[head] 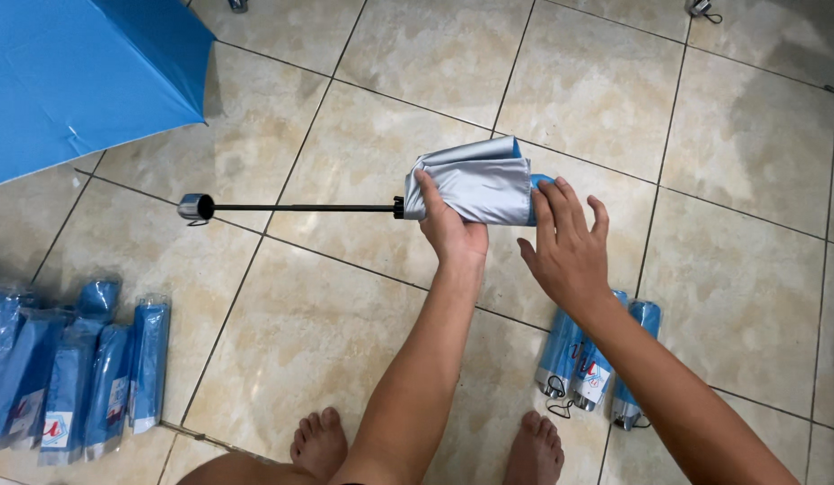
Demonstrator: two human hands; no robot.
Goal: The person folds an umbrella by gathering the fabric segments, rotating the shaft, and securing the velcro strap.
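The folded umbrella (pixel 475 187) is held out level above the tiled floor (pixel 596 99), its silver-grey canopy gathered into a loose roll with a sliver of blue lining showing at the far end. From the near end of that roll a thin black shaft (pixel 300 207) runs out straight to the left and ends in a small silvery handle (pixel 196 207).

The left hand (pixel 448 229) is closed around the roll at the end where the shaft comes out, thumb up over the fabric. The right hand (pixel 570 247) is spread flat, fingers apart, its fingertips pressing the other end of the roll at the blue edge; it grips nothing.

Below the umbrella, close to the right forearm, three rolled blue umbrellas in clear sleeves (pixel 592 364) lie side by side on the floor, black wrist loops at their near ends. The person's bare feet (pixel 318 440) stand just below the umbrella as well, one on either side of the left forearm.

Well off to the lower left of the umbrella, a row of flat blue sleeved packs (pixel 85 373) lies on the tiles. Far to the upper left, beyond the handle, part of an open blue umbrella (pixel 76 72) spreads over the floor.
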